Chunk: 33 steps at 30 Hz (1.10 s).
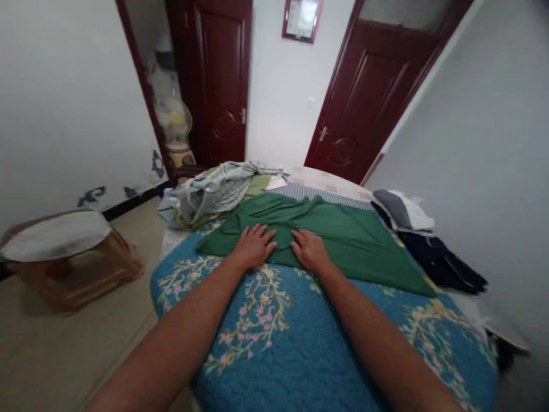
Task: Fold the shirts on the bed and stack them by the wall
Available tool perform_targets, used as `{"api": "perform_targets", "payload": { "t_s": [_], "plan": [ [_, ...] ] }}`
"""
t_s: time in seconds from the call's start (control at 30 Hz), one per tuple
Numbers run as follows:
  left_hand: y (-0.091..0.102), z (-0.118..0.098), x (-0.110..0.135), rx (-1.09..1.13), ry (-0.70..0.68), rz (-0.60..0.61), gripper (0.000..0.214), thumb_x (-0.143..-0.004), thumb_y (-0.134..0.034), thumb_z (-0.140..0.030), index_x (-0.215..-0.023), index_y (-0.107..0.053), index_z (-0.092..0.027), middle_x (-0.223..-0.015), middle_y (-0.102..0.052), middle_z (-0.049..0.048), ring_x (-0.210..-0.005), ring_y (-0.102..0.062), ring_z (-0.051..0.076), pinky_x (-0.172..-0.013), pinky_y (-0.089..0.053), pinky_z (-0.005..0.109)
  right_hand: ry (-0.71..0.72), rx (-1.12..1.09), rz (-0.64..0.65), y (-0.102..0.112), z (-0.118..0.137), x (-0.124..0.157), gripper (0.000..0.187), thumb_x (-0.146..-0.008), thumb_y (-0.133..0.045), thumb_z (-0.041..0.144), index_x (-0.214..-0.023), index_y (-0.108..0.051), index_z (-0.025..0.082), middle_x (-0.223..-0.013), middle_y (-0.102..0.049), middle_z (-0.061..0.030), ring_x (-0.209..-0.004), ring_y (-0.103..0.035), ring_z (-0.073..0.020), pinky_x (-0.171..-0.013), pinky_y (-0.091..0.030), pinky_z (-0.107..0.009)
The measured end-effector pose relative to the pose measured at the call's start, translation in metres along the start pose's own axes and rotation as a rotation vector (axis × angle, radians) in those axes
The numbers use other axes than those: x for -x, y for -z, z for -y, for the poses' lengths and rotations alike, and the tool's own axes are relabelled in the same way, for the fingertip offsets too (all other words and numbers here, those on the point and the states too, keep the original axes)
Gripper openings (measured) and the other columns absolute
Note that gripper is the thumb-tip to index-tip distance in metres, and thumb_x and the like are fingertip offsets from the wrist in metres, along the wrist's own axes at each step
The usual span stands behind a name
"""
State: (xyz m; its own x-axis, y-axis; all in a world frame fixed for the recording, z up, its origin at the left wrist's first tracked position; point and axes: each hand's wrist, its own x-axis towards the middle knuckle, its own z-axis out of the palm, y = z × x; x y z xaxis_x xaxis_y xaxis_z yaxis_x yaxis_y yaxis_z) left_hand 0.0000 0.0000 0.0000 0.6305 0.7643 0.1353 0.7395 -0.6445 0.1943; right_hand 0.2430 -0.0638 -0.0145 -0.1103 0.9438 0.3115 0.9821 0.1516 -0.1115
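Both hands are lying flat on the green cloth (343, 234), near its front edge. The left hand (254, 245) and the right hand (309, 249) are sitting side by side, just apart. Their fingers are spread open and pressing down, not grabbing anything. The green cloth is lying spread out on the blue flowery bed cover (274, 349). The hands are hiding the bit of cloth under them. Behind the green cloth, to the left, a stripy pile of clothes (214, 191) is bunching up, so its shape is hard to tell. Right of the green cloth, dark clothes (441, 260) are lying crumpled. Far behind the cloth, a framed picture (301, 18) is hanging, cut off at the top, too blurry to read.
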Motion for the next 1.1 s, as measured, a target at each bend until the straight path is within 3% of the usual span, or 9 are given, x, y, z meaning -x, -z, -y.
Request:
{"api": "perform_targets", "payload": {
  "t_s": [0.13,0.3,0.47,0.6,0.73,0.93,1.1],
  "plan": [
    [0.006,-0.001,0.0,-0.026,0.026,-0.011,0.056,-0.11,-0.046,-0.046,-0.163,-0.052,-0.03,-0.173,-0.046,0.0098,-0.161,-0.039,0.037,-0.13,-0.027,0.066,-0.053,-0.005,-0.011,0.002,0.003,0.001,0.051,-0.111,-0.049,0.046,-0.154,-0.063,0.023,-0.159,-0.059,-0.0129,-0.148,-0.05,-0.0289,-0.123,-0.039,-0.046],
    [0.013,-0.02,-0.022,-0.044,-0.064,-0.126,0.052,-0.11,-0.04,-0.031,-0.159,-0.057,-0.029,-0.168,-0.052,0.009,-0.16,-0.04,0.033,-0.131,-0.029,0.063,-0.065,-0.02,-0.013,0.005,0.004,0.001,0.05,-0.11,-0.05,0.047,-0.153,-0.063,0.025,-0.16,-0.058,-0.0124,-0.148,-0.049,-0.0285,-0.122,-0.039,-0.047],
    [-0.007,-0.041,-0.052,-0.077,-0.069,-0.019,0.056,-0.11,-0.042,-0.039,-0.164,-0.05,-0.03,-0.173,-0.045,0.0079,-0.162,-0.037,0.036,-0.129,-0.032,0.062,-0.089,-0.035,0.001,0.009,0.006,0.001,0.05,-0.112,-0.046,0.049,-0.154,-0.061,0.027,-0.162,-0.056,-0.0108,-0.151,-0.047,-0.0274,-0.124,-0.036,-0.048],
    [-0.025,-0.04,-0.062,-0.106,-0.011,-0.022,0.059,-0.11,-0.039,-0.048,-0.167,-0.047,-0.034,-0.176,-0.04,0.0062,-0.163,-0.033,0.038,-0.129,-0.026,0.067,-0.148,-0.059,-0.001,0.008,0.006,0.003,0.059,-0.112,-0.043,0.052,-0.164,-0.049,0.026,-0.169,-0.05,-0.0104,-0.156,-0.041,-0.0277,-0.129,-0.028,-0.054],
    [-0.027,-0.036,-0.064,-0.11,0.009,-0.005,0.063,-0.11,-0.034,-0.055,-0.168,-0.044,-0.034,-0.178,-0.036,0.0059,-0.164,-0.03,0.04,-0.128,-0.023,0.072,-0.217,-0.08,0.046,0.008,-0.003,0.008,0.071,-0.11,-0.04,0.059,-0.168,-0.043,0.018,-0.174,-0.04,-0.0145,-0.163,-0.032,-0.0322,-0.132,-0.021,-0.063],
    [-0.022,-0.04,-0.063,-0.112,0.044,0.009,0.067,-0.109,-0.031,-0.061,-0.169,-0.044,-0.035,-0.179,-0.034,0.0086,-0.164,-0.027,0.043,-0.126,-0.022,0.076,-0.29,-0.054,0.133,0.019,-0.047,0.029,0.075,-0.11,-0.038,0.064,-0.17,-0.04,0.02,-0.179,-0.03,-0.0143,-0.167,-0.023,-0.0323,-0.133,-0.016,-0.064],
    [-0.023,-0.041,-0.06,-0.102,0.056,-0.003,0.067,-0.109,-0.03,-0.063,-0.169,-0.045,-0.037,-0.178,-0.035,0.0112,-0.164,-0.028,0.043,-0.126,-0.022,0.075,-0.444,0.061,0.173,0.032,-0.12,0.058,0.073,-0.111,-0.032,0.064,-0.172,-0.037,0.023,-0.18,-0.029,-0.0122,-0.167,-0.021,-0.0334,-0.131,-0.019,-0.068]
  ]
}}
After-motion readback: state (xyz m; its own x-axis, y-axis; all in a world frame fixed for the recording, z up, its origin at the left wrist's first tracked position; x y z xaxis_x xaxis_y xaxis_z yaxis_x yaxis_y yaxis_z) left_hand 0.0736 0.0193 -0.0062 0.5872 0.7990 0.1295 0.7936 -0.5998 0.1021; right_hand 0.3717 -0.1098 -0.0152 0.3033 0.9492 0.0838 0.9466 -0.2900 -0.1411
